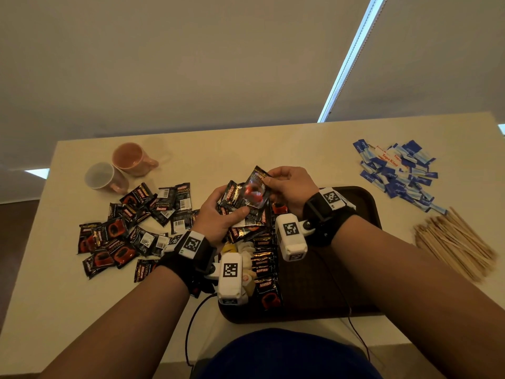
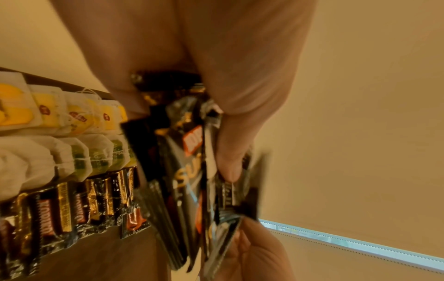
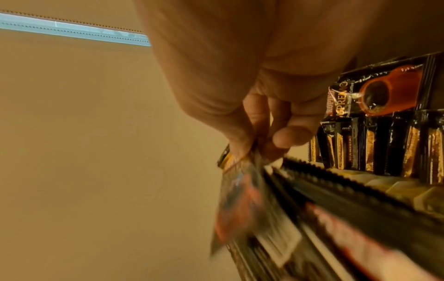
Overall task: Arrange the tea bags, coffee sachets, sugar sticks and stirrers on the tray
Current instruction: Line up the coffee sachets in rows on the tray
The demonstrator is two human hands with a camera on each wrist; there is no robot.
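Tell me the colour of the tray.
Dark brown; the tray shows best in the head view.

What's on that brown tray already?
On the tray: rows of tea bags and a row of coffee sachets. The hands and wrist cameras cover parts of it, so anything beneath them stays unseen.

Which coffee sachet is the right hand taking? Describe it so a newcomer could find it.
Start at the dark brown plastic tray; above its far-left corner the left hand grips a fan of black coffee sachets. The right hand pinches the glossy black sachet on top, the only one tilted up, held by its corner.
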